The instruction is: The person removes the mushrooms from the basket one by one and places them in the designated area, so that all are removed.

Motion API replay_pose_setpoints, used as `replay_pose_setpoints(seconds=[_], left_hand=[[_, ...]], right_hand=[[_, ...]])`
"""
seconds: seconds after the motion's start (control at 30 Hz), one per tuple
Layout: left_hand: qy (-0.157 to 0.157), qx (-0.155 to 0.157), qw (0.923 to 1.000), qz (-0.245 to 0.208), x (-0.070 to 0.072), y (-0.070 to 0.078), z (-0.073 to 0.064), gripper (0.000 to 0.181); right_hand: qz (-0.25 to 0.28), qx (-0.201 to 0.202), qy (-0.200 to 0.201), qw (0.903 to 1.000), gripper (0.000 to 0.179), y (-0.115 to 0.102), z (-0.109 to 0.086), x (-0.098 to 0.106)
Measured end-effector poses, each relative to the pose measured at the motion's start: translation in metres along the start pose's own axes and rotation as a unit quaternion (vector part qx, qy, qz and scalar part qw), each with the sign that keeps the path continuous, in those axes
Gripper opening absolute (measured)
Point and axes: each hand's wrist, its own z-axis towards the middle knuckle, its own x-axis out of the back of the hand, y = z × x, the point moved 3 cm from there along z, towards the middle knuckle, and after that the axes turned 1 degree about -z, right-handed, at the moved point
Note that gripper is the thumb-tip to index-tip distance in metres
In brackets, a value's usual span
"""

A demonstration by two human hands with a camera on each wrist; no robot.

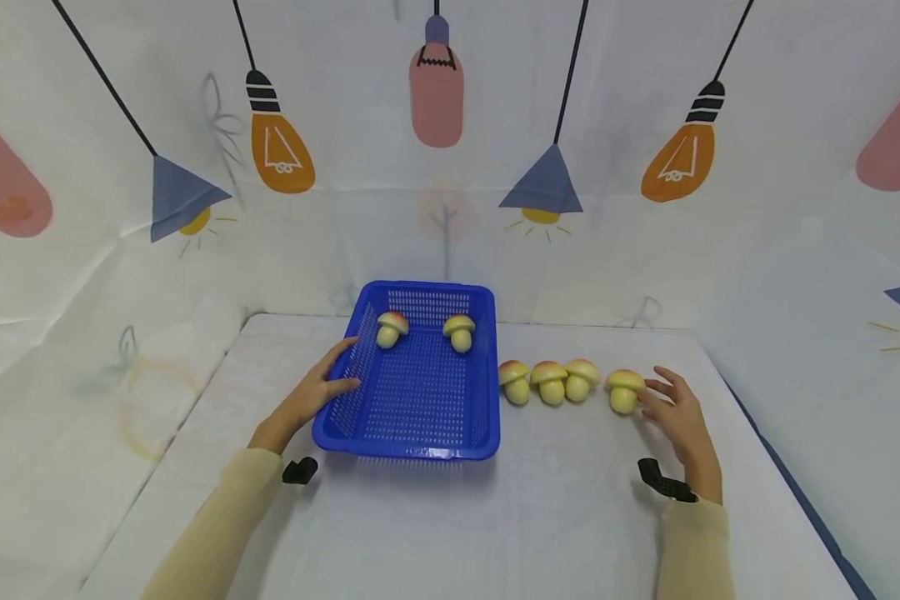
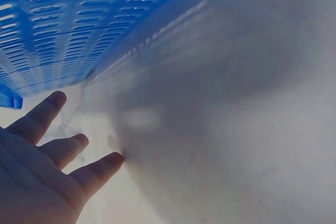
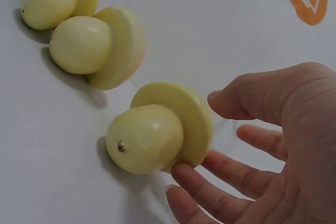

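Note:
A blue perforated plastic basket (image 1: 405, 452) stands on the white table, with two toy mushrooms, one mushroom (image 1: 392, 330) at its back left and another mushroom (image 1: 460, 332) at its back right. My left hand (image 1: 312, 392) rests at the basket's left rim, thumb and index finger touching it. In the left wrist view three spread, straight fingers (image 2: 100, 172) lie outside the basket wall. To the right, my right hand (image 1: 675, 414) is beside the rightmost yellow mushroom (image 3: 149, 137), fingertips at its cap and thumb apart from it.
Between the basket and that mushroom lie three more toy mushrooms in a row, the middle mushroom (image 1: 550, 382) close to its right neighbour. A white sheet (image 1: 570, 283) printed with lamps and bulbs hangs behind the table (image 1: 555, 508).

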Motion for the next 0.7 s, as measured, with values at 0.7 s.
replay_pose_setpoints(seconds=[0.7], left_hand=[[-0.009,0.009,0.9998,-0.013,-0.002,0.007,-0.001,0.079]], right_hand=[[-0.027,-0.063,-0.01,0.9976,0.073,0.004,0.007,-0.009]])
